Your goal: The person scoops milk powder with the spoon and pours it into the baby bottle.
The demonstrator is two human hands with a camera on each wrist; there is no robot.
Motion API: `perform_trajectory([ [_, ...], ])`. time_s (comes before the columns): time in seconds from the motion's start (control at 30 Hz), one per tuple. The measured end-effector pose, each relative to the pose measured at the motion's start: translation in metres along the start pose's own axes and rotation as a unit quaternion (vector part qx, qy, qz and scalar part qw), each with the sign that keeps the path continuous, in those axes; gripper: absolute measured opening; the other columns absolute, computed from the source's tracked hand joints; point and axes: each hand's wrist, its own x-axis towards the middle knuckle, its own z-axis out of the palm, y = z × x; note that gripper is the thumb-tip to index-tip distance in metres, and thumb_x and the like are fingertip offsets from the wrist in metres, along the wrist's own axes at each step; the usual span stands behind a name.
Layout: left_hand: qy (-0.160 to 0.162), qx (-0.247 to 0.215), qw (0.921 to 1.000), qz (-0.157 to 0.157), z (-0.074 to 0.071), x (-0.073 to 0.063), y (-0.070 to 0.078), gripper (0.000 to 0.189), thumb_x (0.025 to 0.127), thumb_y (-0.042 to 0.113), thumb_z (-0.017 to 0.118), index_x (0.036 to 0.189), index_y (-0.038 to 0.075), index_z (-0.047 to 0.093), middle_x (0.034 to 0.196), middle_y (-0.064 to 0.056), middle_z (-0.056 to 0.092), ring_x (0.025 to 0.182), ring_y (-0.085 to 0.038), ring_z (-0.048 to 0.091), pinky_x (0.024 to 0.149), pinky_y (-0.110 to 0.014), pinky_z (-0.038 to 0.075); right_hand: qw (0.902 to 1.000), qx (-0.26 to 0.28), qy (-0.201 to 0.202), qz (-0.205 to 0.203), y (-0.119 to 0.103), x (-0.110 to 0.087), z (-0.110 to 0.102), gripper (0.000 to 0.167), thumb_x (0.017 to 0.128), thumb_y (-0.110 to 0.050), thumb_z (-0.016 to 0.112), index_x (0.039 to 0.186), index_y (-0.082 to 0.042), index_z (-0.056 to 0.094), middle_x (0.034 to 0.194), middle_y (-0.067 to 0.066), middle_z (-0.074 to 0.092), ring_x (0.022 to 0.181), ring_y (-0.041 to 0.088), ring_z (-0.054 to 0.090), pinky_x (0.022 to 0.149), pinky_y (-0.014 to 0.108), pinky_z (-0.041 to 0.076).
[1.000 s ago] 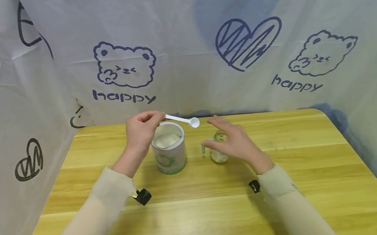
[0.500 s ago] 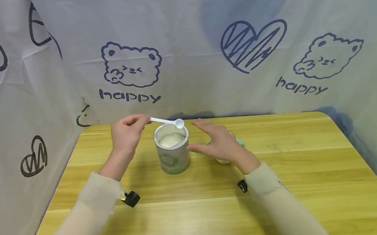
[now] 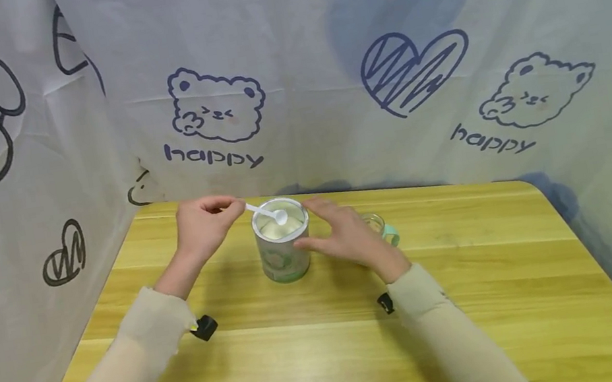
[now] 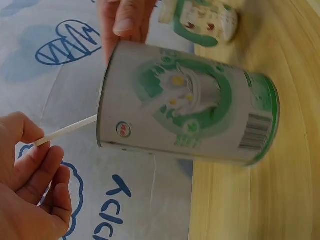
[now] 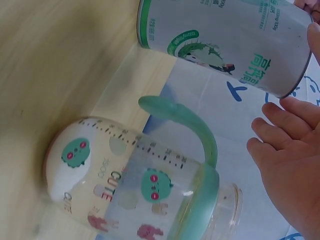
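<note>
My left hand (image 3: 198, 228) pinches the thin handle of a white measuring scoop (image 3: 281, 217) between thumb and fingertips. The scoop's bowl is over the mouth of an open can (image 3: 284, 264), white and green, with pale powder (image 3: 271, 231) inside. In the left wrist view, the scoop handle (image 4: 67, 130) slopes into the can's mouth. At the can's right side my right hand (image 3: 345, 231) has thumb and fingers spread, fingertips right at the rim. Beyond its wrist stands a clear baby bottle (image 5: 150, 175) with a mint-green handle and cartoon prints, partly hidden in the head view.
The light wooden table (image 3: 309, 364) carries the can and the bottle near its back edge. White cloth (image 3: 293, 33) with bear and heart drawings hangs behind and at both sides. Black wrist devices (image 3: 205, 327) sit beneath both cuffs.
The scoop has moved left and down, from right of the can to over its mouth. My right hand has moved left from in front of the bottle to the can's rim.
</note>
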Motion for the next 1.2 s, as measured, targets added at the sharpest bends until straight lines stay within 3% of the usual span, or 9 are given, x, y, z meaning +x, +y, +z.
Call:
perform_trajectory([
  [0.13,-0.001,0.030,0.9989,0.036,0.003,-0.001,-0.002,0.019,0.089,0.023,0.077,0.096,0.008,0.085,0.093,-0.011,0.081,0.070,-0.014,0.064,0.056,-0.024,0.050,1.0000,0.007,0.001,0.002,-0.001,0.001,0.003,0.083,0.091,-0.052,0.079,0.158,-0.014,0.049,0.161,0.012,0.052,0.152,0.035,0.045,0.122,0.057,0.038],
  [0.27,0.005,0.051,0.9968,0.062,0.008,-0.001,-0.004,0.015,0.088,0.020,0.077,0.093,0.008,0.085,0.091,-0.012,0.082,0.070,-0.018,0.064,0.055,-0.022,0.049,0.9999,0.009,0.002,0.006,-0.001,0.002,0.005,0.085,0.091,-0.052,0.080,0.159,-0.012,0.047,0.162,0.012,0.050,0.151,0.035,0.046,0.122,0.056,0.039],
  [0.43,0.004,0.058,0.9958,0.072,0.013,-0.001,-0.004,0.015,0.086,0.018,0.077,0.091,0.006,0.085,0.094,-0.012,0.082,0.081,-0.026,0.068,0.065,-0.025,0.052,0.9998,0.013,0.005,0.015,-0.001,0.003,0.007,0.088,0.090,-0.051,0.081,0.161,-0.014,0.044,0.162,0.013,0.049,0.149,0.035,0.048,0.121,0.054,0.041],
  [0.73,-0.008,0.076,0.9941,0.078,0.019,-0.002,-0.002,0.016,0.087,0.019,0.077,0.093,0.006,0.084,0.096,-0.012,0.082,0.092,-0.030,0.072,0.082,-0.038,0.056,0.9988,0.022,-0.005,0.044,0.000,0.004,0.011,0.093,0.090,-0.054,0.080,0.164,-0.018,0.038,0.157,0.015,0.054,0.140,0.037,0.058,0.114,0.054,0.049],
  [1.03,-0.012,0.096,0.9821,0.162,0.028,-0.001,-0.007,0.013,0.088,0.012,0.078,0.092,0.001,0.083,0.095,-0.016,0.081,0.092,-0.035,0.075,0.086,-0.050,0.061,0.9976,0.030,-0.013,0.061,0.000,0.004,0.012,0.094,0.089,-0.059,0.078,0.165,-0.021,0.037,0.156,0.014,0.057,0.139,0.036,0.058,0.113,0.056,0.049],
  [1.2,-0.028,0.102,0.9788,0.176,0.032,-0.001,-0.007,0.014,0.089,0.013,0.078,0.092,0.001,0.083,0.093,-0.015,0.081,0.092,-0.035,0.074,0.085,-0.052,0.061,0.9973,0.024,-0.018,0.068,0.000,0.005,0.011,0.096,0.088,-0.062,0.077,0.165,-0.021,0.037,0.155,0.015,0.057,0.138,0.035,0.060,0.112,0.055,0.050],
])
